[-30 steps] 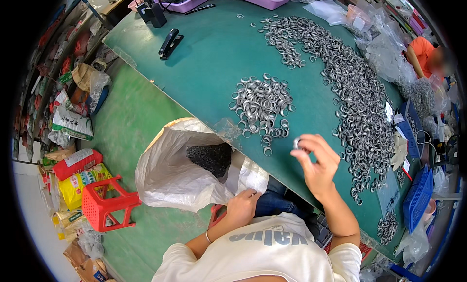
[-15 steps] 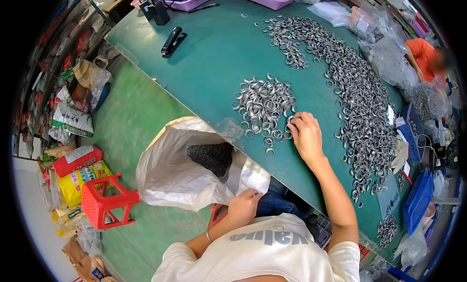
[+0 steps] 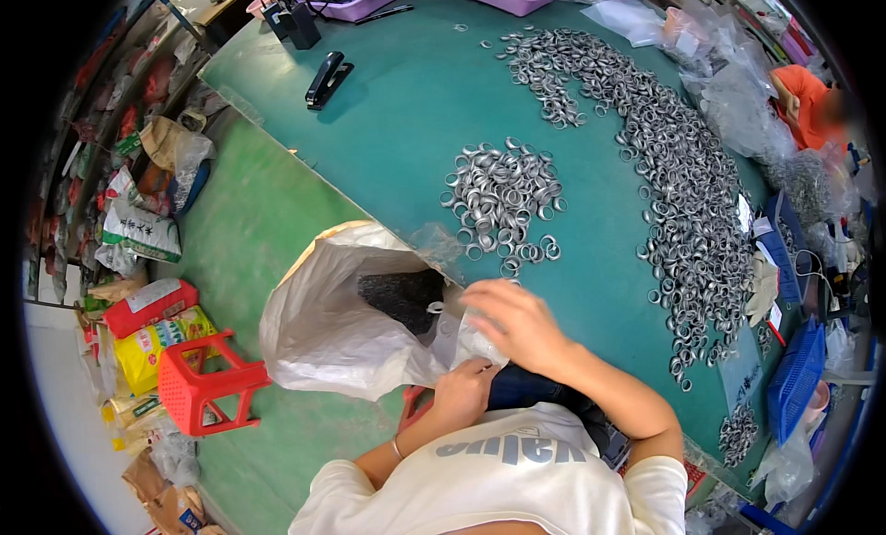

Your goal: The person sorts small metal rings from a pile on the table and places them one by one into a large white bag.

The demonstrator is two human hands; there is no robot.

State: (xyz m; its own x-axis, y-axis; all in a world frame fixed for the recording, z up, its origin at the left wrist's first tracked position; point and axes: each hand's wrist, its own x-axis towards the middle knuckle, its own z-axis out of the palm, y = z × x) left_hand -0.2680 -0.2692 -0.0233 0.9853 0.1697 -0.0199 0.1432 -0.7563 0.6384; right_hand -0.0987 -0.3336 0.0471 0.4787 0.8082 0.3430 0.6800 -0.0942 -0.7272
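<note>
A pale sack [image 3: 318, 341] is hanging open beside the edge of the green worktop [image 3: 388, 120], its whitish walls creasing and a dark mass [image 3: 397, 300] showing deep inside. Its mouth is facing up toward the camera, and its long axis is running downward, strongly foreshortened. One small, pale, silvery ring [image 3: 436, 307] is showing inside the mouth, against the right part of the dark mass; whether it is falling or resting, I cannot tell, and its tilt is too small to read. More grey metal rings are lying on the worktop at mixed angles, forming a small heap [image 3: 503, 193] near the sack and a long, curving band [image 3: 683, 193] farther right. The right hand [image 3: 512, 321] is hovering blurred over the sack's right rim, fingers loosely parted and holding nothing visible. The left hand [image 3: 464, 389] is closing its curled fingers on the sack's near edge.
</note>
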